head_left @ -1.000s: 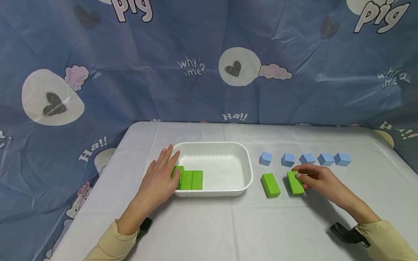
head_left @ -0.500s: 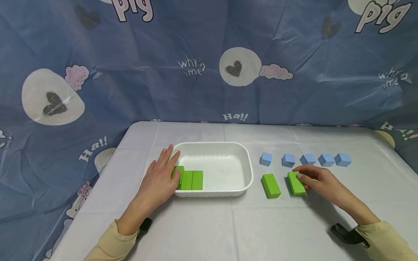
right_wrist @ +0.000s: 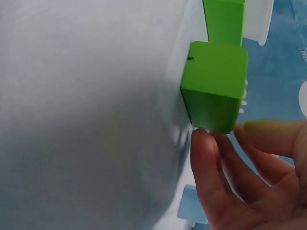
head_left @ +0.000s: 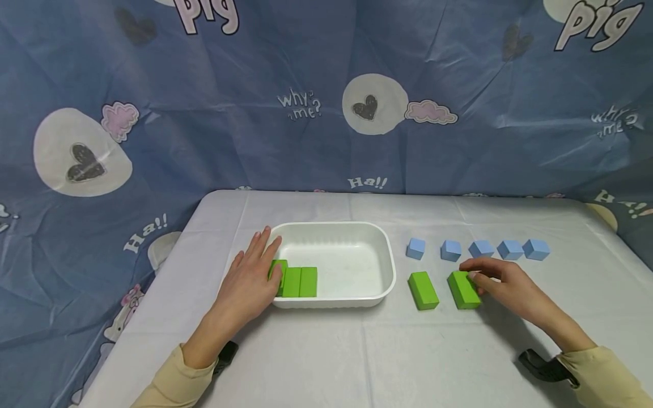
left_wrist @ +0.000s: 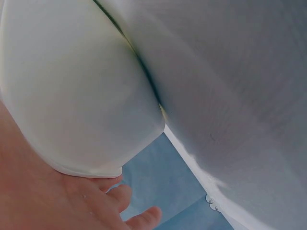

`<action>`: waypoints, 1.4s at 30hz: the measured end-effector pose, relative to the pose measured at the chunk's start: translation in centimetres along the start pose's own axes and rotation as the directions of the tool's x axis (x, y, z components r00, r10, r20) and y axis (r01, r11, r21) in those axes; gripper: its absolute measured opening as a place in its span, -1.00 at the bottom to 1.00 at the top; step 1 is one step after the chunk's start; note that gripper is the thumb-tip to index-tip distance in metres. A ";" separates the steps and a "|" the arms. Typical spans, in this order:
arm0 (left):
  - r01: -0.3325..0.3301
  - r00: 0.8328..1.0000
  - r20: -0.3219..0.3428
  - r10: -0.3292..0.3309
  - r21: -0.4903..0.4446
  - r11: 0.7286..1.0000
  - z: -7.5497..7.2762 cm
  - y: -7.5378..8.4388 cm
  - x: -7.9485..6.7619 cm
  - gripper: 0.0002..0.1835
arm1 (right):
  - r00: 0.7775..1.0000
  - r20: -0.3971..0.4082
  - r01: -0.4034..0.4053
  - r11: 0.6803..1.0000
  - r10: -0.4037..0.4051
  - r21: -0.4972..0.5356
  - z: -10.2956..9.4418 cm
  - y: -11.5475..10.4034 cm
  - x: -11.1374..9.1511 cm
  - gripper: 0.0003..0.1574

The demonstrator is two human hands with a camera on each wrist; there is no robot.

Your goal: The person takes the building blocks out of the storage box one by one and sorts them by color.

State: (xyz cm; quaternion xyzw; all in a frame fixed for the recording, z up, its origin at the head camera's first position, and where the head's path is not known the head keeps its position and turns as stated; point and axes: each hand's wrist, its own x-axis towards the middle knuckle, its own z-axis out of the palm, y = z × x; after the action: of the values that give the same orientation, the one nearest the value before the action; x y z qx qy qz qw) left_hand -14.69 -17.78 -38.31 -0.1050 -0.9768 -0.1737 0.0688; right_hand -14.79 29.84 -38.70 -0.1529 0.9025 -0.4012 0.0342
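Here's the right hand [head_left: 510, 288], right at the end of the near row, its fingertips touching the right green block [head_left: 465, 290]. Fingers bent, thumb by the block's top edge, though I can't tell whether they pinch it firmly. That block lies to the right of the white tray [head_left: 347, 249], with a small dark mark on it in the right wrist view. Just to its left, well clear of any hand, sits a second green block [head_left: 423, 290].

Over on the left, the left hand [head_left: 249, 280] rests across the tray's left edge, fingers straight and slightly spread, thumb over the leftmost of the three green blocks [head_left: 292, 282] inside. They stand side by side in the near left corner, the leftmost partly covered.

Far side now: five blue cubes [head_left: 481, 249] line up on the white tablecloth [head_left: 326, 357], behind the green pair, the blue printed backdrop [head_left: 245, 141] beyond.
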 end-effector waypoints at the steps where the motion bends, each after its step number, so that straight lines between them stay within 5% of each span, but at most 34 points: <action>1: -0.001 1.000 -0.001 0.001 0.001 1.000 0.0 0.0 0.0 -0.41 | 1.000 -0.011 0.008 1.000 -0.008 -0.009 -0.1 -0.1 0.0 -0.68; 8: 0.003 1.000 0.004 -0.003 -0.003 1.000 0.0 -0.1 0.0 -0.41 | 0.990 -0.110 0.081 0.996 -0.085 -0.042 -0.3 -1.0 0.4 -0.69; 18: 0.004 1.000 0.000 -0.004 -0.010 1.000 0.0 -0.2 0.0 -0.41 | 0.962 -0.226 0.186 0.972 -0.152 0.140 0.9 -3.4 1.7 -0.72; 31: 0.006 1.000 0.002 -0.006 -0.010 1.000 0.0 0.0 -0.1 -0.41 | 0.994 -0.017 0.107 0.919 -0.109 0.379 1.5 -6.9 4.2 -0.61; 38: 0.009 1.000 0.006 -0.009 -0.007 1.000 0.0 0.0 -0.1 -0.41 | 0.978 0.144 0.079 0.907 -0.151 0.413 2.7 -9.2 6.0 -0.55; 42: 0.009 1.000 0.008 -0.009 -0.011 1.000 0.0 0.0 -0.1 -0.40 | 0.966 0.165 0.107 0.891 -0.198 0.441 4.2 -10.0 6.8 -0.57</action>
State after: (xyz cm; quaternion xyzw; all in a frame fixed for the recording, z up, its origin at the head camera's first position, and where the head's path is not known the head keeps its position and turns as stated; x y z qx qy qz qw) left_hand -14.61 -17.78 -38.33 -0.1019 -0.9764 -0.1792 0.0637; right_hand -17.99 18.42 -33.75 -0.2531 0.7689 -0.5730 0.1282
